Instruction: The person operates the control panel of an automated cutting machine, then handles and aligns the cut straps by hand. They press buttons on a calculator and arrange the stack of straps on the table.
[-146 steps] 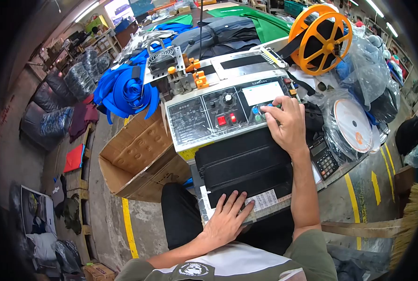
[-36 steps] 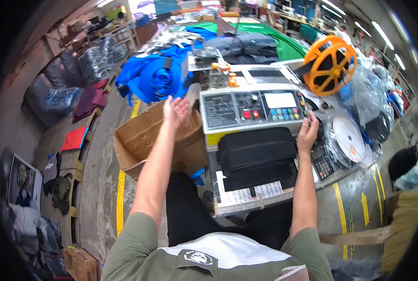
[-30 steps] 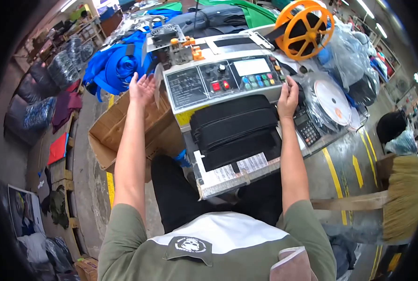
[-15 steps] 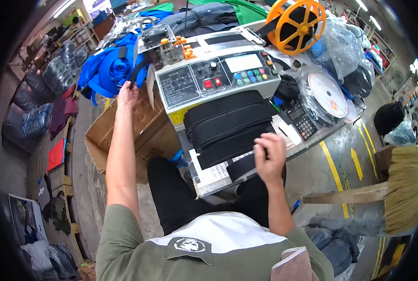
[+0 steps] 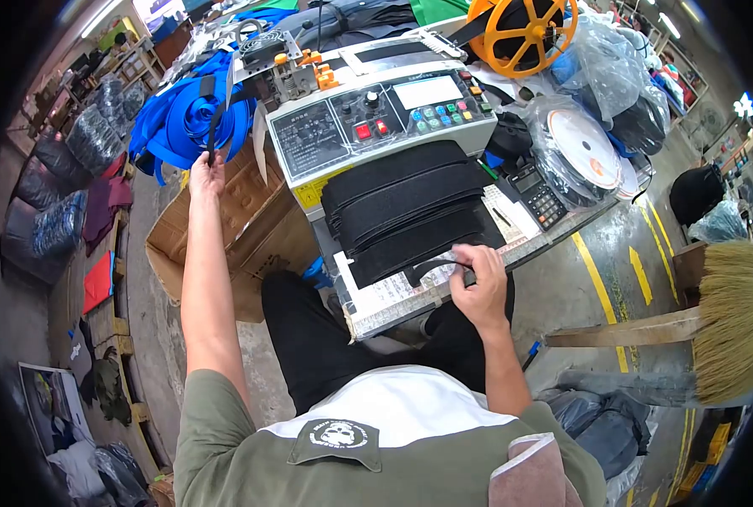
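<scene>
At the left end of the grey tape-cutting machine (image 5: 309,144), my left hand (image 5: 206,177) is closed on the end of a black webbing strap (image 5: 217,122) that hangs from the outlet. My right hand (image 5: 481,286) pinches the end of a loose black webbing strip (image 5: 434,266) at the front of the machine's ledge. Just behind that strip lies a stack of cut black webbing strips (image 5: 406,194), below the control panel. Blue rolled webbing (image 5: 192,122) sits beyond my left hand.
An orange reel (image 5: 511,38) feeds black webbing from the back right. On the ledge's right are a calculator (image 5: 542,201) and a plastic-wrapped white disc reel (image 5: 581,148). A cardboard box (image 5: 224,220) stands under the outlet. A broom (image 5: 735,325) juts in from the right.
My right hand has lowered onto the loose black strip and now pinches its end, which is lifted and bent. More black strap shows above my left hand, which has drawn slightly down and left.
</scene>
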{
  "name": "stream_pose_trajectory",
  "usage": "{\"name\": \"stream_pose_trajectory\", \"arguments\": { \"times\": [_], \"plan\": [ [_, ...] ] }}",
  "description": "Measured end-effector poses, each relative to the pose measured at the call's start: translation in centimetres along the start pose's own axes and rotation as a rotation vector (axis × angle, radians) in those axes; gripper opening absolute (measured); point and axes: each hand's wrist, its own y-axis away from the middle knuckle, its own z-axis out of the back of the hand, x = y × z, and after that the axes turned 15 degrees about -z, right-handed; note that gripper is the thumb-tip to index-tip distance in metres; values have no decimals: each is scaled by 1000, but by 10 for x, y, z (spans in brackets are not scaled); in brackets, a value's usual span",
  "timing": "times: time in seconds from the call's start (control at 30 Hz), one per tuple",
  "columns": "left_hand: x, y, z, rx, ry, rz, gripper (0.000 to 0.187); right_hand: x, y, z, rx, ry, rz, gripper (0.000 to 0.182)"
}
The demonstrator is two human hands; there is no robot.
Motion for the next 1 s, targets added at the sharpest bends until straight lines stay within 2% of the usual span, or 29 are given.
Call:
{"name": "stream_pose_trajectory", "arguments": {
  "times": [0.1,0.23,0.33,0.37,0.47,0.5,0.53,0.57,0.63,0.67,0.73,0.8,0.83,0.93,0.97,1.0],
  "plan": [
    [-7,-2,13,-1,24,-12,16,5,-9,20,-23,-74,93,33],
    [-11,-7,32,20,50,-37,11,25,-46,28,-156,-35,408,34],
    [-13,-3,36,-128,27,-105,5,26,-55,24,-78,33,550,32],
    [-14,-9,45,-143,12,-96,7,33,-61,25,-18,11,572,25],
    [-27,-10,66,-125,-79,-232,16,52,-68,37,-42,32,656,19],
    [-43,21,49,-196,-25,-357,25,53,-70,36,-71,31,683,17],
    [-60,34,50,-199,-53,-416,29,47,-71,31,-55,51,682,18],
    [-75,44,59,-167,53,-471,31,35,-70,22,-39,73,679,18],
    [-120,148,18,-135,24,-566,37,9,-63,4,18,127,658,17],
    [-136,191,13,39,60,-603,40,3,-60,-1,45,137,646,16],
    [-169,306,-39,235,17,-649,52,-3,-54,-7,112,152,629,15],
    [-177,394,-60,551,173,-618,54,4,-49,-1,152,178,622,15],
    [-172,428,-75,549,173,-613,60,12,-50,0,156,157,641,16],
    [-130,489,-99,931,160,-187,32,24,-44,-3,132,149,677,20],
    [-116,494,-110,978,179,-33,30,29,-44,-6,124,149,688,20],
    [-94,488,-109,1086,36,-8,25,33,-45,-7,117,149,701,20]
  ]
}}
